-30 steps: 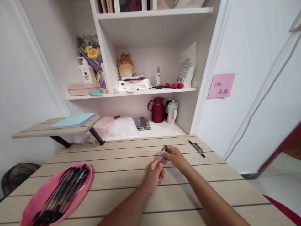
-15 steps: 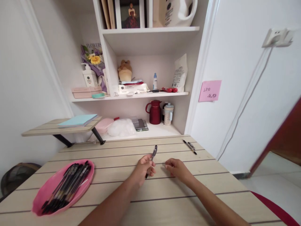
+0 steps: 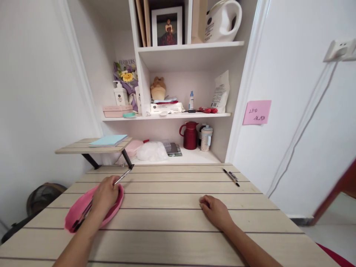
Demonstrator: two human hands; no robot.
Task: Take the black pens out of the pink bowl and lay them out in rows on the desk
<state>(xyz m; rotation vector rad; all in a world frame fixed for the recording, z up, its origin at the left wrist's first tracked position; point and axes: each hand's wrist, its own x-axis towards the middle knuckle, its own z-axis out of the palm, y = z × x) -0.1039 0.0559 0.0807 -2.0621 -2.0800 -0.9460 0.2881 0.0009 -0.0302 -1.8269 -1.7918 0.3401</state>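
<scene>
My left hand [image 3: 105, 198] is over the pink tray [image 3: 72, 211], fingers closed around a pen [image 3: 122, 177] whose thin end sticks out up and to the right. Below that hand, several dark pens [image 3: 82, 217] lie in the tray, mostly hidden by the hand and forearm. My right hand [image 3: 215, 210] rests on the wooden table [image 3: 167, 218], its fingers curled in and no object showing in them. Beyond it, toward the far right of the table, a few pens or pen parts [image 3: 231, 177] lie close together.
A small raised stand [image 3: 80, 145] with light blue paper [image 3: 109, 140] is at the back left. Behind the table, a white shelf [image 3: 191, 55] holds a red jug [image 3: 190, 135], a cup [image 3: 206, 138] and a white plastic bundle [image 3: 152, 151]. A pink note [image 3: 257, 112] is stuck to the wall.
My left hand has moved left with the pen, from mid-table to over the pink tray. My right hand stays near the same spot, lower on the table. The view has shifted left.
</scene>
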